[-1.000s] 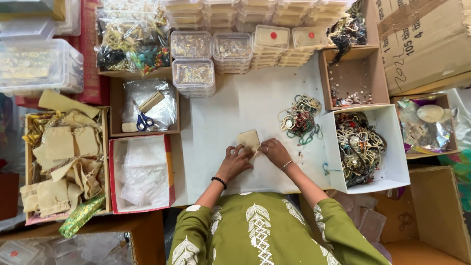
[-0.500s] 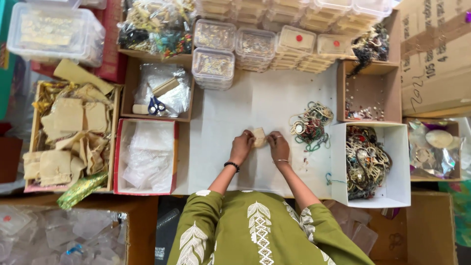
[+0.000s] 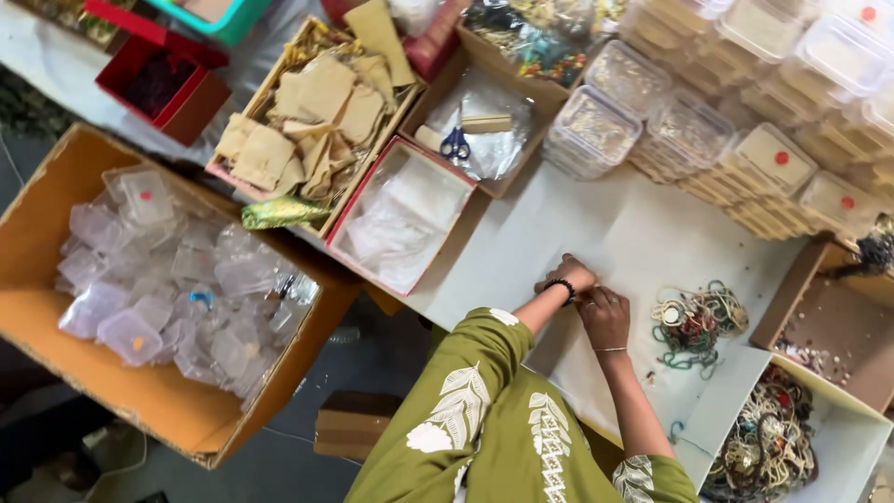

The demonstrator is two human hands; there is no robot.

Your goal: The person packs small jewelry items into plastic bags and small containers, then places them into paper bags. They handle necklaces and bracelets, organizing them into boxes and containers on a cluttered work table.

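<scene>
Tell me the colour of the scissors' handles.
Blue, on the scissors; only the head view shows them.

The surface [image 3: 643,233] is covered in matt white paper. Beside it, clear glossy plastic boxes [image 3: 596,126] and crinkled shiny bags [image 3: 400,214] lie in brown cardboard trays. The pouches [image 3: 321,98] look like rough beige cloth; the bangles [image 3: 694,321] gleam like metal.

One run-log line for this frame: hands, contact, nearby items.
left hand: on white paper sheet | right hand: beside it, together | held item: hidden | nearby: bangle pile, box of beige pouches
</scene>
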